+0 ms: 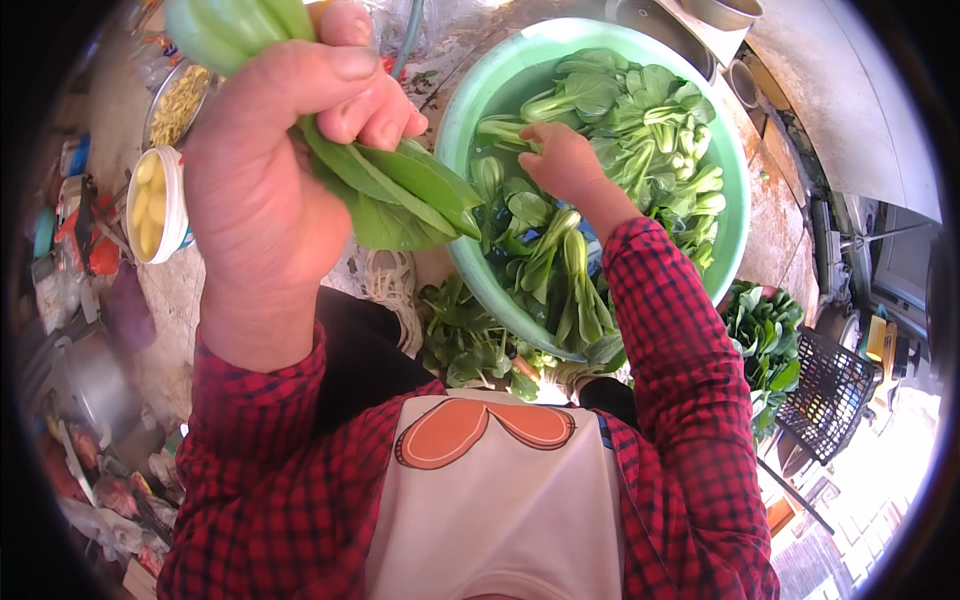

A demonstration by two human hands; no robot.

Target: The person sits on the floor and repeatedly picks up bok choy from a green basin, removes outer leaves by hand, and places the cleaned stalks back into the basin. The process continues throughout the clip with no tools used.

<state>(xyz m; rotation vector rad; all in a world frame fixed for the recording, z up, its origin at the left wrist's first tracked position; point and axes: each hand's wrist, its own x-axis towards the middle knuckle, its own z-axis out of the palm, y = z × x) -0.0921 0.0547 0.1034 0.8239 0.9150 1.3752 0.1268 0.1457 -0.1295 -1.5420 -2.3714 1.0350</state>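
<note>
Close to the camera, my left hand [262, 157] is closed around a head of bok choy [390, 187], its pale base up and its leaves hanging to the right. My right hand [562, 161] reaches into a green plastic basin [465, 259] of water. Its fingertips touch the pale stem of a bok choy [506, 131]; whether they grip it I cannot tell. Many more heads of bok choy [660, 112] float around that hand. Loose leafy greens [469, 337] lie on the ground against the near side of the basin.
At the left stand a white tub of peeled potatoes or similar yellow pieces [154, 206] and a metal bowl of chopped food [180, 105]. A black plastic crate [829, 394] and more leafy greens [765, 345] are at the right. Metal pans [724, 11] sit beyond the basin.
</note>
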